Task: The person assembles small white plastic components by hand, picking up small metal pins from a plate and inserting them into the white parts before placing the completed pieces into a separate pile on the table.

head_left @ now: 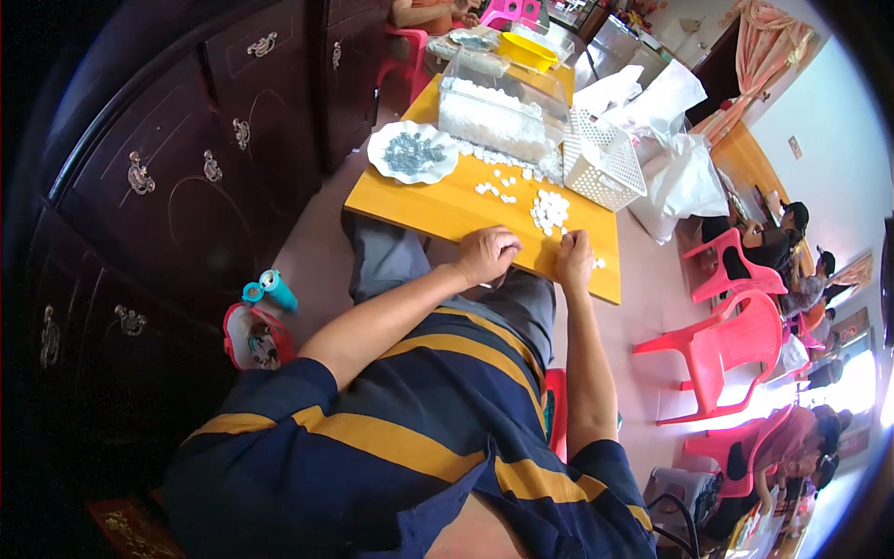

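At the near edge of the yellow wooden table (396,198), my left hand (488,254) is closed with its fingers curled. My right hand (575,259) is closed too, its thumb pressed against the fingers, by the table's right corner. Whatever either hand may hold is too small or hidden to make out. Just beyond my right hand lies a pile of small white pieces (549,211), and a few more are scattered to its left. A scalloped white plate (375,149) with small dark grey-green pieces (414,153) sits at the table's left.
A clear bin (494,112) of white pieces and a white perforated basket (607,172) stand along the table's back. White sacks (684,186) are to the right, near pink chairs (726,345) and seated people. Dark cabinets (186,140) line the left, above a red-rimmed container (233,335).
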The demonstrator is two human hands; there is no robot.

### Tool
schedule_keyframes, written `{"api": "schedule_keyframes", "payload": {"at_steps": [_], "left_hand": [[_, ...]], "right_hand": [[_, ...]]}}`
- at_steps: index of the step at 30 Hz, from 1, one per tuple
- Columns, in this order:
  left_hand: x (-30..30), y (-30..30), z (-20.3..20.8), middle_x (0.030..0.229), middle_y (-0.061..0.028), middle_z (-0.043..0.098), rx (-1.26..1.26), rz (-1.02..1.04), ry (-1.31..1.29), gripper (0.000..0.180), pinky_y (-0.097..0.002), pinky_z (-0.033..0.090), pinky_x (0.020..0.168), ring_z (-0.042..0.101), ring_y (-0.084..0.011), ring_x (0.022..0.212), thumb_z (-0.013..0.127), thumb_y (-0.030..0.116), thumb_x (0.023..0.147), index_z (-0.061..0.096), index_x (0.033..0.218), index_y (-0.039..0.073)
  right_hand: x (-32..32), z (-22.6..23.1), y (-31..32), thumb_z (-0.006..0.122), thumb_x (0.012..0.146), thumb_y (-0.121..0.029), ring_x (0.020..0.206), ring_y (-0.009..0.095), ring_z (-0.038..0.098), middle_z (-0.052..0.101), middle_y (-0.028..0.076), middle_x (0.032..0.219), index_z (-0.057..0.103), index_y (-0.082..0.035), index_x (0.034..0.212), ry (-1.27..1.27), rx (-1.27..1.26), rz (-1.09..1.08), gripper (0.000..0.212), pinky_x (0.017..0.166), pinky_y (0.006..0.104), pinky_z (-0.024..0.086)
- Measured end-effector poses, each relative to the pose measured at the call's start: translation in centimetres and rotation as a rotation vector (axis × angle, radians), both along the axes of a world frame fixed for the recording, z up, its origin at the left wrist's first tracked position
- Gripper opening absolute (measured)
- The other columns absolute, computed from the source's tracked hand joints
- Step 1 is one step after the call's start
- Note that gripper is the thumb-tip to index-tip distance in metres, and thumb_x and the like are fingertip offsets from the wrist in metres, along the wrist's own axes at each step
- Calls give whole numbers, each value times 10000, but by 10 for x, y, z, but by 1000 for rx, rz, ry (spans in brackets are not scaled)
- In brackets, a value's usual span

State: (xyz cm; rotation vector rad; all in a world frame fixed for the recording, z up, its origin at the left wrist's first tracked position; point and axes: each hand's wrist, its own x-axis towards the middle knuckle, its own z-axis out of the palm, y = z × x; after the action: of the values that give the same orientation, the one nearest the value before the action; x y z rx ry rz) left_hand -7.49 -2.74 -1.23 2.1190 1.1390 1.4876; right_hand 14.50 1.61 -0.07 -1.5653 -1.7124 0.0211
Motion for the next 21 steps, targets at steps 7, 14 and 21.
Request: {"api": "schedule_keyframes", "payload": {"at_steps": [7, 14, 21], "left_hand": [[28, 7, 2, 893, -113, 717, -176, -10, -92, 155, -396, 543, 703, 695, -295, 801, 638, 191, 843, 730, 891, 75], [41, 4, -1, 831, -95, 731, -149, -86, -142, 157, -314, 540, 632, 690, -183, 675, 689, 155, 835, 742, 940, 52], [40, -5, 0, 760, -82, 726, -222, -138, -216, 161, -305, 537, 632, 677, -145, 651, 705, 194, 835, 749, 902, 55]], "right_hand": [[-5, -12, -24, 619, 933, -117, 747, 220, 662, 668, 92, 838, 572, -36, 1018, 495, -192, 380, 127, 683, 345, 517], [0, 4, -41, 636, 936, -75, 692, 74, 570, 646, 24, 835, 553, -42, 1085, 571, -342, 567, 173, 602, 234, 464], [2, 8, -51, 635, 948, -94, 687, 73, 577, 644, 10, 818, 560, -46, 1064, 635, -404, 561, 146, 592, 232, 463]]}}
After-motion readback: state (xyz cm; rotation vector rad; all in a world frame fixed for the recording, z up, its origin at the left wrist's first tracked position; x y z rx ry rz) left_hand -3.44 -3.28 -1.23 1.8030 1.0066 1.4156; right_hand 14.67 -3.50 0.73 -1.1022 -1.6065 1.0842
